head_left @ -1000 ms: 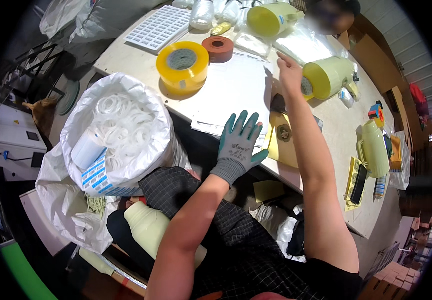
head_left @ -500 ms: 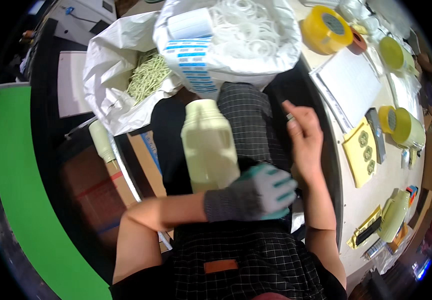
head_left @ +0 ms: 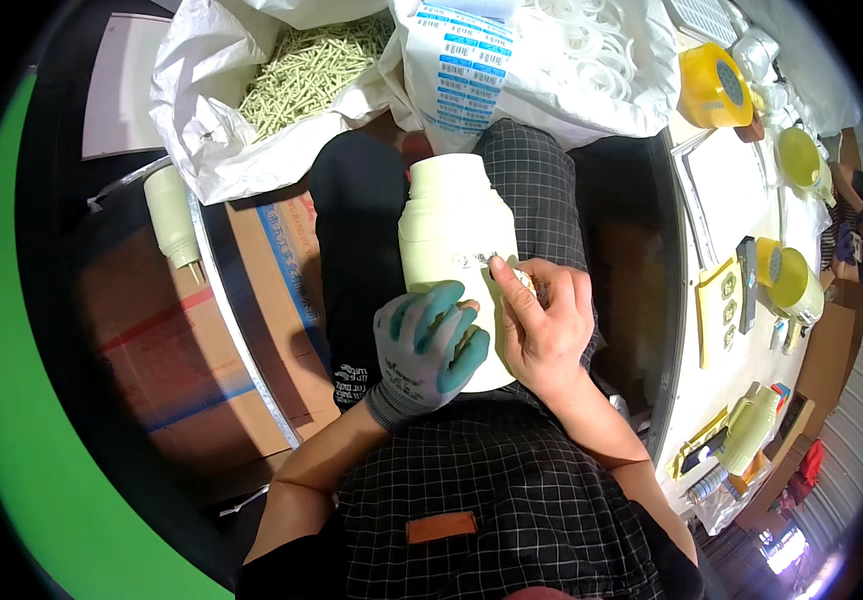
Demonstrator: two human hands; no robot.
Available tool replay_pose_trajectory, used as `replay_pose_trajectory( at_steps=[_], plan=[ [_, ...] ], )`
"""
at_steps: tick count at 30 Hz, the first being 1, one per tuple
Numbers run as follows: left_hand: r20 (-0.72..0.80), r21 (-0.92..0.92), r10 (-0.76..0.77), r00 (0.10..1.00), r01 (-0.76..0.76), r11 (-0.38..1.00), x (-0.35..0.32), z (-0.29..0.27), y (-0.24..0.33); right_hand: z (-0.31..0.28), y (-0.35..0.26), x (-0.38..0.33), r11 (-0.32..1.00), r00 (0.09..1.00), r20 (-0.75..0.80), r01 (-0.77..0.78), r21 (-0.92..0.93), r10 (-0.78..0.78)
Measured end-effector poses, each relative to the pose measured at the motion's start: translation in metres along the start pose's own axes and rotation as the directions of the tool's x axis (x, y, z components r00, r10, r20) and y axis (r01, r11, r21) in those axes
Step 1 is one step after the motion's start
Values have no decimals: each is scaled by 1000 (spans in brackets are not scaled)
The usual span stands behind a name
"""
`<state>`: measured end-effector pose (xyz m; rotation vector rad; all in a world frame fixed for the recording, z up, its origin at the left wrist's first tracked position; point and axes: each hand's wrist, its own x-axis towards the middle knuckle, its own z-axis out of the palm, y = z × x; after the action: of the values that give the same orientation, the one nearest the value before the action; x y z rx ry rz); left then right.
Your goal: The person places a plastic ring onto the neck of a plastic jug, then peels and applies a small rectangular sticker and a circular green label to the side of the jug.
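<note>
A pale yellow-green plastic jug (head_left: 457, 225) lies on my lap, its stepped neck pointing away from me. Dark printing (head_left: 474, 260) shows across its upper body. My left hand (head_left: 424, 345), in a grey and teal glove with one bare fingertip, lies over the jug's lower left with curved fingers apart. Bare, my right hand (head_left: 552, 322) grips the jug's right side, thumb pressed on the face just beside the printing. Between that thumb and the bent fingers shows a small speckled patch that I cannot make out.
Ahead stand a white sack (head_left: 192, 150) of pale green sticks and another white bag (head_left: 642, 115) of clear rings. Cardboard boxes (head_left: 192, 370) and a smaller bottle (head_left: 170, 215) are at left. The right-hand table (head_left: 687, 385) bears tape rolls (head_left: 715, 87), papers and another container (head_left: 750, 430).
My gloved left hand has swung back from the right onto the jug. My right hand has come in from the side to its face. The jug has turned, now showing printing.
</note>
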<state>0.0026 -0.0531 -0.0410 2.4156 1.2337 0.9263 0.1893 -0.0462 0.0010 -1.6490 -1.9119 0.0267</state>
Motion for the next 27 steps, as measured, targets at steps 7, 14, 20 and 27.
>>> replay_pose_trajectory(
  at_steps=[7,14,20,27],
  plan=[
    [2,-60,-75,997,75,995,-3,3,0,2,-11,-1,998,998,51,-19,-58,21],
    [21,-130,-125,992,127,983,-4,5,-2,4,-14,-2,996,998,49,-37,-75,40],
    [117,-107,-61,991,73,992,15,-4,0,2,-11,-3,995,998,54,-16,-98,22],
    [75,-21,-105,992,106,994,11,-4,-5,-5,11,-4,970,994,32,-92,-226,102]
  ],
)
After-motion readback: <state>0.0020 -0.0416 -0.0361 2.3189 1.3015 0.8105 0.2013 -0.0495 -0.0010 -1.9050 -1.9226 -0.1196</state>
